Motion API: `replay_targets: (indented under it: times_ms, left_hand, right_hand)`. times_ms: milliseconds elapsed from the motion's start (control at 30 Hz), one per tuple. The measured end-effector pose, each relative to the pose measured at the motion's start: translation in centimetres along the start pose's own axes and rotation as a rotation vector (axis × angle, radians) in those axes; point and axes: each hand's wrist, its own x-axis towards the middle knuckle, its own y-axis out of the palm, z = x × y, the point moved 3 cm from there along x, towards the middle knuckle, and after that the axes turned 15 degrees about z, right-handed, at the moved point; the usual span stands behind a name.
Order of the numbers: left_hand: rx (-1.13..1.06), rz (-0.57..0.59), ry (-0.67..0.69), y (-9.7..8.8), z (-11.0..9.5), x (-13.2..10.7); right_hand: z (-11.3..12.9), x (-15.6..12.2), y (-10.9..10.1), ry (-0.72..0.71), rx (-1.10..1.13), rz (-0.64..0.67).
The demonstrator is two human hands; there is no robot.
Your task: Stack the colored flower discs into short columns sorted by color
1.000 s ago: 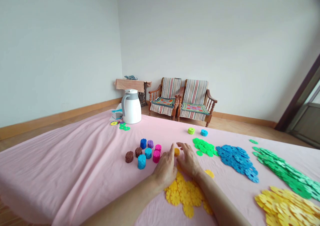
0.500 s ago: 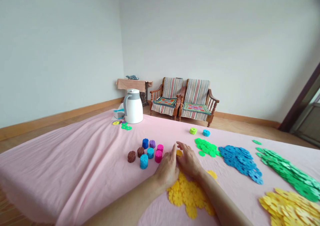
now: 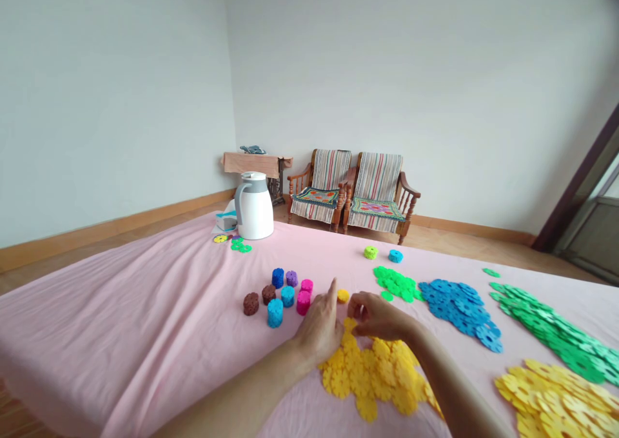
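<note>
My left hand rests at the left edge of a loose pile of yellow flower-shaped discs. Its index finger is stretched out beside a short yellow stack of discs; the lower fingers are partly hidden. Right of that stack, my right hand has its fingers curled down and drawn together at the pile's top edge. A yellow disc shows just under the fingertips; whether they grip one cannot be made out. Left of my left hand stand small stacks: pink, light blue, brown, dark blue and purple.
Right are piles of bright green discs, blue discs, darker green discs and yellow discs. Lime and blue stacks stand farther back. A white jug and tissue box stand back left on the pink cloth.
My right hand has moved away from the left hand, back toward the pile, and its fingers have curled. The short yellow stack now shows between the hands. The view has shifted slightly.
</note>
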Motion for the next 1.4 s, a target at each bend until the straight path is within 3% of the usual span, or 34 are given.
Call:
replay_targets:
  times_ms: [167, 333, 433, 900, 1167, 1400]
  left_hand:
    - [0.002, -0.022, -0.017, -0.6, -0.5, -0.1]
    - [0.065, 0.017, -0.063, -1.0, -1.2, -0.3]
    - [0.091, 0.024, -0.057, -0.9, -1.1, -0.3]
    - [0.112, 0.026, -0.043, -0.5, -0.7, -0.2]
    - [0.082, 0.026, -0.04, -0.8, -0.9, -0.3]
    - [0.094, 0.028, -0.008, -0.8, -0.9, -0.4]
  right_hand:
    - [-0.2, 0.3, -0.4, -0.04, 0.266, -0.016]
    - [-1.2, 1.2, -1.3, 0.018, 0.65, -0.463]
    - [-1.4, 2.5, -0.8, 0.038, 0.74, -0.545]
    - [-2.3, 4.1, 0.2, 0.105, 0.628, -0.519]
    - [-2.4, 3.2, -0.5, 0.176, 0.427, -0.512]
    - [-1.6, 2.4, -0.3, 0.192, 0.202, -0.402]
